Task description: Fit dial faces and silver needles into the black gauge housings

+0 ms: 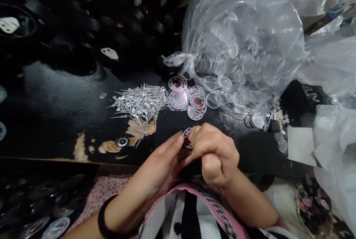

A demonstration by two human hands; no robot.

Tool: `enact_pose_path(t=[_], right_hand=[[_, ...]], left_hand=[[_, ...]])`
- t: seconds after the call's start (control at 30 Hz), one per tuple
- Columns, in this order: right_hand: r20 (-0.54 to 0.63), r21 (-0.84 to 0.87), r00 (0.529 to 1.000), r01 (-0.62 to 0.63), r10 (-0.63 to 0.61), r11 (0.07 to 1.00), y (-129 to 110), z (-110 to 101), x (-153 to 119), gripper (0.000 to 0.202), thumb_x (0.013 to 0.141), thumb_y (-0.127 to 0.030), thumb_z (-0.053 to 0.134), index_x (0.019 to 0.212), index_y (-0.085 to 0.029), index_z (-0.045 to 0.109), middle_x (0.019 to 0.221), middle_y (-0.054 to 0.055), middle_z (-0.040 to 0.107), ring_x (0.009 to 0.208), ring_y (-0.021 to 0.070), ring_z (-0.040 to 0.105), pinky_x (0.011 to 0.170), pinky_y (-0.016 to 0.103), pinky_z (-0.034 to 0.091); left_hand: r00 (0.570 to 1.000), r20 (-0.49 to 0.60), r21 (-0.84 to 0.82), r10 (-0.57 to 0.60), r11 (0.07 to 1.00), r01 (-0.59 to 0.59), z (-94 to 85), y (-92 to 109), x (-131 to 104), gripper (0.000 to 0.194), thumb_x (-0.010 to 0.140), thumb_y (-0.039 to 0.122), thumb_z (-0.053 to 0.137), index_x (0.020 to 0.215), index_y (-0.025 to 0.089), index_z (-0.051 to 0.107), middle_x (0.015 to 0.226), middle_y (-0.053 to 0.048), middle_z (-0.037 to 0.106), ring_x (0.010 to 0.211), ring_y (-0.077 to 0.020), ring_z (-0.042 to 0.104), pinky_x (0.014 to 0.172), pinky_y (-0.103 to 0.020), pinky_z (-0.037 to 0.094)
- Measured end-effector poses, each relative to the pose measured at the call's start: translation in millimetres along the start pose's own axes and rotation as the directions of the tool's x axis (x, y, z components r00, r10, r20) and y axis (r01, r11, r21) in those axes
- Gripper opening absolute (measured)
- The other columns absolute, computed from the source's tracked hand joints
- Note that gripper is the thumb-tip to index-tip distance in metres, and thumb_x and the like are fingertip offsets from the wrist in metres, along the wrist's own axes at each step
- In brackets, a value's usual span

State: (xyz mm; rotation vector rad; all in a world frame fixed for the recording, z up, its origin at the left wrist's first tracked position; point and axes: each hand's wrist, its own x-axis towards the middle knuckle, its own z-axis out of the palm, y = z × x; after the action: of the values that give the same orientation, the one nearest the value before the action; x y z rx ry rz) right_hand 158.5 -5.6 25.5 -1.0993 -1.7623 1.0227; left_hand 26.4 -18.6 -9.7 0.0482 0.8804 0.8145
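Observation:
Close to the table's front edge, my left hand (170, 154) grips a round black gauge (187, 139) with red and white markings on its face. My right hand (214, 150) is curled over the gauge's right side, its thumb and fingertips pinched against the face. Whatever the right fingertips hold is hidden or too small to make out. Beyond my hands lie several printed dial discs (197, 102), some overlapping. To their left is a heap of thin white pointers (141, 102).
A large clear bag (244, 39) of transparent round covers fills the back right, some covers spilling forward. A small ring-shaped part (122, 142) lies left of my hands. A white card (301, 145) sits at the right. Black housings (61, 42) crowd the back left.

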Motion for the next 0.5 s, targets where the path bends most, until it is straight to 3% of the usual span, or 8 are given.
enact_pose_path(t=[0.07,0.17,0.23,0.27,0.33,0.4,0.5], right_hand=[[-0.022,0.056,0.996,0.092,-0.091,0.994,2,3,13,0.017,0.089,-0.018,0.044,0.075,-0.025,0.051,0.069,-0.001,0.053,0.064,0.0148,0.054,0.063,0.033,0.050],[0.011,0.098,0.994,0.106,-0.108,0.989,-9,-5,22,0.022,0.088,-0.009,0.041,0.077,-0.024,0.054,0.072,-0.002,0.054,0.068,0.0132,0.056,0.066,0.030,0.050],[-0.142,0.119,0.984,0.126,-0.109,0.985,-13,-20,20,0.023,0.086,-0.010,0.041,0.077,-0.024,0.056,0.070,-0.002,0.054,0.064,0.0133,0.055,0.063,0.030,0.049],[-0.281,0.110,0.954,0.136,-0.100,0.985,-11,-30,17,0.023,0.085,-0.011,0.041,0.078,-0.025,0.058,0.067,-0.002,0.052,0.060,0.0135,0.053,0.061,0.031,0.048],[-0.543,0.055,0.838,0.106,-0.059,0.993,1,-53,9,0.020,0.084,-0.013,0.042,0.081,-0.024,0.059,0.062,-0.003,0.047,0.054,0.0134,0.047,0.058,0.032,0.045],[-0.627,0.034,0.779,-0.004,0.024,0.999,20,-76,-1,0.015,0.082,-0.016,0.046,0.080,-0.022,0.059,0.057,-0.004,0.044,0.052,0.0132,0.044,0.058,0.032,0.043],[-0.634,0.025,0.763,-0.141,0.124,0.990,40,-99,-15,0.013,0.082,-0.017,0.047,0.081,-0.022,0.060,0.058,-0.004,0.045,0.053,0.0143,0.046,0.058,0.033,0.043]], left_hand=[[1.000,0.001,-0.002,0.000,1.000,0.000,0.3,0,-1,0.021,0.081,0.037,0.077,0.095,0.022,0.078,0.103,-0.006,0.079,0.104,-0.0266,0.072,0.090,-0.036,0.058],[1.000,0.004,-0.021,0.007,1.000,-0.007,-1.0,0,-2,0.020,0.083,0.037,0.075,0.097,0.023,0.078,0.104,-0.006,0.079,0.099,-0.0241,0.073,0.088,-0.034,0.057],[1.000,0.012,-0.029,-0.011,1.000,0.011,-2.6,0,-1,0.021,0.085,0.036,0.074,0.099,0.020,0.077,0.107,-0.008,0.079,0.100,-0.0234,0.073,0.091,-0.034,0.057],[1.000,0.009,-0.040,-0.027,0.999,0.027,-3.5,0,-1,0.021,0.086,0.035,0.073,0.098,0.019,0.077,0.107,-0.009,0.079,0.099,-0.0232,0.074,0.093,-0.035,0.056],[0.999,-0.012,-0.073,-0.052,0.996,0.051,-4.9,1,0,0.019,0.086,0.032,0.073,0.097,0.016,0.076,0.106,-0.011,0.079,0.098,-0.0234,0.074,0.096,-0.038,0.055],[0.998,-0.023,-0.106,-0.052,0.993,0.049,-4.9,1,-2,0.019,0.087,0.031,0.073,0.096,0.015,0.075,0.105,-0.012,0.079,0.099,-0.0243,0.075,0.097,-0.040,0.054],[1.000,-0.005,-0.125,-0.023,0.992,0.022,-1.8,3,-12,0.023,0.084,0.033,0.076,0.098,0.016,0.074,0.104,-0.012,0.079,0.098,-0.0257,0.075,0.095,-0.041,0.055]])
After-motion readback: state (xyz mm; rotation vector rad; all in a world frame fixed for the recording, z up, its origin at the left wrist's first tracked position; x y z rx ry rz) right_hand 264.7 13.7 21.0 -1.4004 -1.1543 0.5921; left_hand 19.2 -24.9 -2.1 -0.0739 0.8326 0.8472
